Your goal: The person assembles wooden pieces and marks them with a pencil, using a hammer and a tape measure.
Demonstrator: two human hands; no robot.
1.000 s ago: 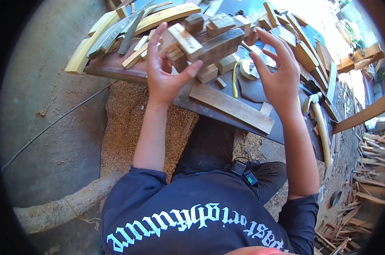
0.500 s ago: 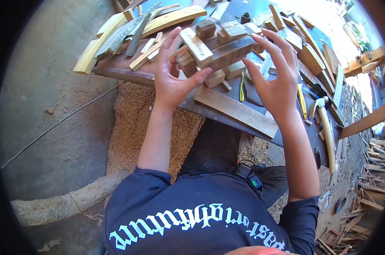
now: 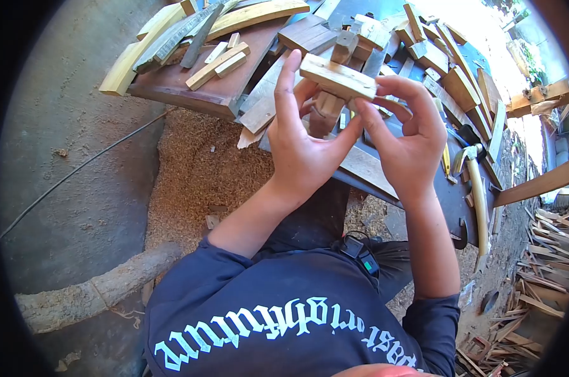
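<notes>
Above the workbench, a wooden assembly of several joined blocks [image 3: 338, 78] is held up between both hands. My left hand [image 3: 309, 132] closes round its left side, with the thumb below the light crosspiece. At the right end of that crosspiece, my right hand [image 3: 405, 129] grips with thumb and bent fingers. A darker block hangs below the crosspiece between the hands, and the far side of the assembly is partly hidden. Beneath the hands, a flat board [image 3: 367, 169] lies along the bench's near edge.
The workbench [image 3: 171, 94] carries wood offcuts [image 3: 218, 66] at left and more pieces [image 3: 460, 88] at right. A hammer [image 3: 478, 195] lies at its right edge. Sawdust [image 3: 196, 169] covers the floor below, and scrap wood [image 3: 542, 283] is piled at far right.
The wooden assembly has turned, so its light crosspiece now lies nearer horizontal. My left hand has moved right, and my right hand has closed onto the piece.
</notes>
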